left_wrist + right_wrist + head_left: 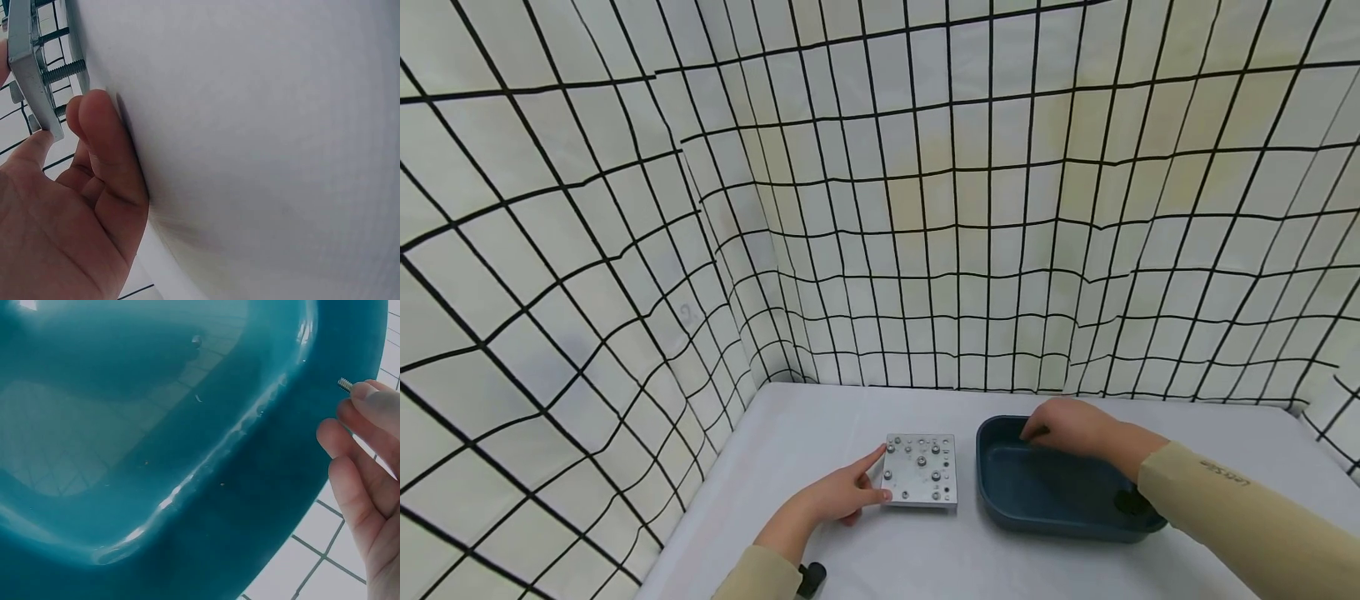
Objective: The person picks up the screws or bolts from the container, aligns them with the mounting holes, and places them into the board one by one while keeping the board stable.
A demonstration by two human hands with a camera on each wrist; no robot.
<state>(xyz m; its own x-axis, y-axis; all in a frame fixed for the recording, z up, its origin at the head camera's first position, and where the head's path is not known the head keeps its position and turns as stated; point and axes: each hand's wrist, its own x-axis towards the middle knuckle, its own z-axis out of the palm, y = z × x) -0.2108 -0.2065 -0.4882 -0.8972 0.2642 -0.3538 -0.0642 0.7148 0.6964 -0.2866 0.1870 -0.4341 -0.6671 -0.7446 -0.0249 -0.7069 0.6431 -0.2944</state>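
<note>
A square silver metal plate (pixel 917 487) with several screw heads on top lies on the table. Threaded screw shanks (pixel 64 71) stick out beneath it in the left wrist view. My left hand (pixel 838 497) rests beside it, extended index finger and thumb touching its left-hand corners, the other fingers folded lower down. Inside the far part of the dark teal tray (pixel 1000 492), my right hand (pixel 1067 425) pinches a small screw (pixel 345 385) between thumb and fingers. Only the screw's threaded end shows; the fingertips cover its head.
In the right wrist view a small shiny piece (pixel 196 341) lies on the tray floor. The tray's raised rim stands just right of the plate. White cloth covers the table (pixel 842 408), and a white wall (pixel 925 250) with black grid lines rises behind it.
</note>
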